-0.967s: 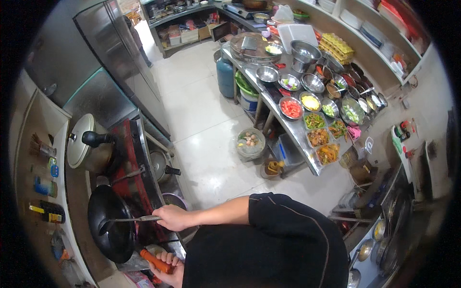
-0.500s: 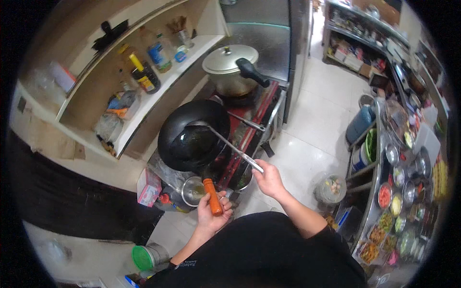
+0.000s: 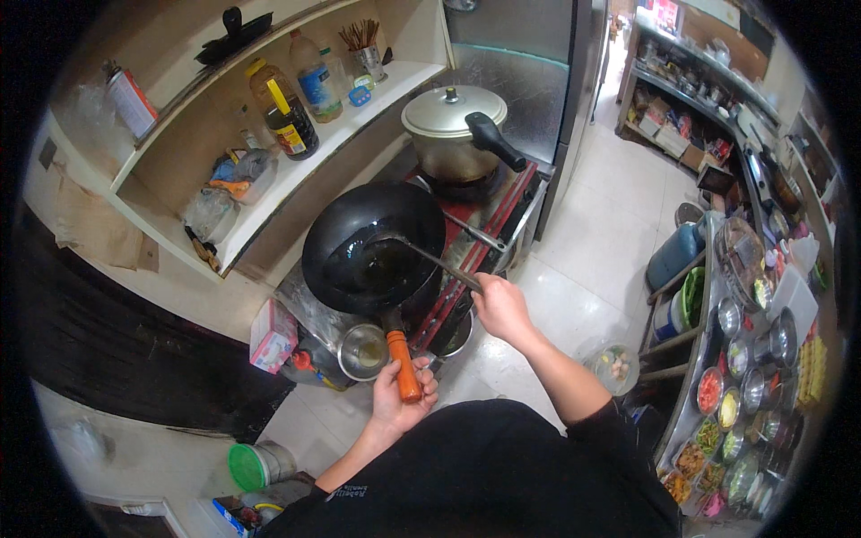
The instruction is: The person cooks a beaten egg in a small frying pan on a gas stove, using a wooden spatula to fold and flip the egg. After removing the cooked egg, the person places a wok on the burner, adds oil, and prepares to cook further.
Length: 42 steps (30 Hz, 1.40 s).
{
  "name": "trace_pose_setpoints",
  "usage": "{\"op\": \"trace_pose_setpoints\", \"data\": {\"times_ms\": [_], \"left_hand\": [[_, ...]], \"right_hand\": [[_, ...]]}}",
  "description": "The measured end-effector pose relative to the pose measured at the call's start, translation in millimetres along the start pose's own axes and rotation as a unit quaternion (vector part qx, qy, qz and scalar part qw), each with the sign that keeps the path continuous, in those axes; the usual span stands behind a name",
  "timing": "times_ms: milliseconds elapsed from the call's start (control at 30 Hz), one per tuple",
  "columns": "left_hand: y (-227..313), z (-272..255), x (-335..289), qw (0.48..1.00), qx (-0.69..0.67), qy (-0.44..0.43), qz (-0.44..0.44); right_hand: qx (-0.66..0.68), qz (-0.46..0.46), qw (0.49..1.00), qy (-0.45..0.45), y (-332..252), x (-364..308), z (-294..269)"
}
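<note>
My left hand [image 3: 408, 396] is closed round the orange wooden handle [image 3: 403, 363] of a black wok [image 3: 327, 242], which sits over the near burner of the stove. Dark, shiny liquid that looks like oil pools in its bottom. In my right hand [image 3: 502, 309] is the handle of a long metal cooking utensil [image 3: 437, 262]. The utensil slants down to the left, and its head reaches the liquid. Whether that head is a ladle or a spatula is hard to make out.
A pressure cooker [image 3: 453, 134] occupies the far burner. Beside the wok stand a steel bowl [image 3: 363, 352] and a pink box [image 3: 273, 336]. Bottles [image 3: 285, 117] line the shelf on the left. A counter with several bowls [image 3: 709, 390] runs along the right.
My right hand has shifted slightly, and the utensil's head has dropped lower into the wok's liquid. My left hand keeps its hold on the handle. The whole view has moved a little.
</note>
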<state>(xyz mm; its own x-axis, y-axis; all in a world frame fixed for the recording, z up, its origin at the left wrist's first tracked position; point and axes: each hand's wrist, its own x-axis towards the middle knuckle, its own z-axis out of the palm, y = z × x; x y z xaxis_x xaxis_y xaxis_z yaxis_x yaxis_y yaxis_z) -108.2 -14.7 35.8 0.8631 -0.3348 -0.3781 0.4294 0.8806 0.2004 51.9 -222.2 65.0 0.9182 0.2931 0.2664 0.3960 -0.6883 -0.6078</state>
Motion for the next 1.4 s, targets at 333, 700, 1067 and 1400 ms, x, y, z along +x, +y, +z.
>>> {"op": "trace_pose_setpoints", "data": {"times_ms": [333,700,1067,1400], "left_hand": [[-0.9,3.9,-2.8,1.000,0.025,0.010,0.014],[-3.2,4.4,-4.0,0.999,0.017,0.044,0.017],[0.0,8.1,1.8,0.994,0.053,0.091,0.034],[0.5,5.6,4.5,0.992,0.053,0.108,0.036]], "right_hand": [[-0.154,-0.095,0.983,-0.022,-6.9,17.4,12.4],[-0.161,-0.070,0.983,-0.056,-1.1,11.0,13.6],[-0.102,-0.085,0.990,0.036,-2.5,-14.3,2.4],[0.177,0.002,0.967,0.182,20.6,-59.0,-13.3]]}}
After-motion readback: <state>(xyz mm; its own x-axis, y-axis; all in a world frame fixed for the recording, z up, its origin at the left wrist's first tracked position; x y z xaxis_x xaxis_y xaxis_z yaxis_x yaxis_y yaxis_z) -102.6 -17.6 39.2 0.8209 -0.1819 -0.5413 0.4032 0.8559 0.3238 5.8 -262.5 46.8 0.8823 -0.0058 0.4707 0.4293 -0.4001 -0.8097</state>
